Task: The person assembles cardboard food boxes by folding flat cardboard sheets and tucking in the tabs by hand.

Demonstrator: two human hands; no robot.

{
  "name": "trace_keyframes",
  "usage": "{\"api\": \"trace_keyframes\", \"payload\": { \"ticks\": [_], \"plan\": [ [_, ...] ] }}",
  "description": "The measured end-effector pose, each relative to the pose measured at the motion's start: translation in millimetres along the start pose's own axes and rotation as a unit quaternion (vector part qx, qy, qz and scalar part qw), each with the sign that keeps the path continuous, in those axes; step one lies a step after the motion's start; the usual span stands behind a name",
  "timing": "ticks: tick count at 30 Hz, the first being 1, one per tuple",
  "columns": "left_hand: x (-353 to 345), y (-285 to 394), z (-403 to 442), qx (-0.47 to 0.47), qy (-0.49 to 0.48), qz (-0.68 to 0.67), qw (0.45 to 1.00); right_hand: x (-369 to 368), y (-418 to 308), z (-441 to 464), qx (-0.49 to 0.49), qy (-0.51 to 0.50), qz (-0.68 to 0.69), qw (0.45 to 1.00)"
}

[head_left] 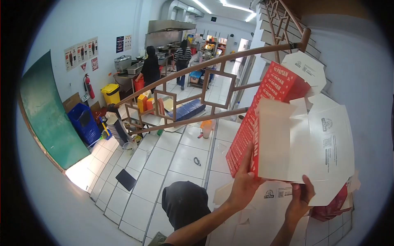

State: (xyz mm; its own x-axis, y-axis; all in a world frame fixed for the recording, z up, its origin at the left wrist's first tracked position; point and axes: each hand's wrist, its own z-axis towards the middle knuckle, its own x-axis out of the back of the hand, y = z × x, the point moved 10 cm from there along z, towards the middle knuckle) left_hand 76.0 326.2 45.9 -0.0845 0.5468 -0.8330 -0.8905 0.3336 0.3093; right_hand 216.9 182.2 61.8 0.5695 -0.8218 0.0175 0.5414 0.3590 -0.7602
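Observation:
A partly folded cardboard food box (279, 139), red-printed outside and pale inside, is held up between my two hands. Its wide lid flap (330, 143), with dark printing, stands open to the right. My left hand (244, 180) grips the red side wall near the lower left corner, fingers partly hidden behind it. At the lower edge, my right hand (300, 194) pinches the cardboard between thumb and fingers. Behind the box rises a tall stack of red boxes (242, 139). Flat printed cardboard (258, 205) lies below my hands.
A brown metal railing (180, 74) crosses ahead. On the white tiled steps lie a dark flat tablet-like item (125, 179), a coiled cable (197, 161) and a plastic cup (207, 130). More red cardboard (334, 207) sits at right. Two people stand in the kitchen beyond.

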Motion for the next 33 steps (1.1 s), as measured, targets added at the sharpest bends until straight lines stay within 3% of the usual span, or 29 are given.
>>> {"api": "trace_keyframes", "payload": {
  "ticks": [2, 3, 4, 5, 6, 8, 12, 18, 21, 27, 33],
  "plan": [
    [-0.6, -2.0, -2.6, -0.019, 0.018, 0.067, 0.997, -2.8, 10.5, -5.8, -0.038, 0.007, 0.018, 0.999],
    [3.2, -1.3, -2.7, -0.020, 0.040, 0.103, 0.994, -3.9, 2.5, -8.7, 0.021, 0.072, 0.018, 0.997],
    [7.0, -1.4, -3.2, -0.019, 0.061, 0.139, 0.988, -13.4, -8.2, -9.3, -0.024, 0.033, -0.045, 0.998],
    [10.6, -4.6, -3.9, -0.011, 0.070, 0.109, 0.991, -17.8, -3.2, -12.5, -0.044, 0.006, -0.036, 0.998],
    [4.9, -4.0, -3.8, -0.026, 0.055, 0.161, 0.985, -23.7, 4.7, -14.3, -0.063, -0.024, -0.022, 0.997],
    [-7.2, 2.4, -4.5, -0.066, 0.027, 0.268, 0.961, -29.8, -1.0, -14.3, -0.015, -0.036, -0.025, 0.999],
    [7.3, 2.5, 0.0, -0.040, 0.098, 0.256, 0.961, -36.3, -3.2, -17.5, 0.005, -0.057, -0.011, 0.998],
    [1.3, -0.3, -6.4, -0.063, 0.085, 0.300, 0.948, -27.2, -9.1, -11.2, 0.023, 0.030, -0.062, 0.997],
    [0.8, -5.0, -6.6, -0.060, 0.087, 0.276, 0.955, -22.4, -3.1, -9.8, 0.006, 0.083, -0.008, 0.996],
    [2.0, -10.1, -5.4, -0.044, 0.062, 0.272, 0.959, -26.5, -6.9, -8.8, 0.018, 0.045, -0.087, 0.995],
    [5.8, -18.0, -7.1, -0.034, 0.036, 0.315, 0.948, -43.6, -0.9, -9.9, -0.021, -0.057, -0.082, 0.995]
  ]
}}
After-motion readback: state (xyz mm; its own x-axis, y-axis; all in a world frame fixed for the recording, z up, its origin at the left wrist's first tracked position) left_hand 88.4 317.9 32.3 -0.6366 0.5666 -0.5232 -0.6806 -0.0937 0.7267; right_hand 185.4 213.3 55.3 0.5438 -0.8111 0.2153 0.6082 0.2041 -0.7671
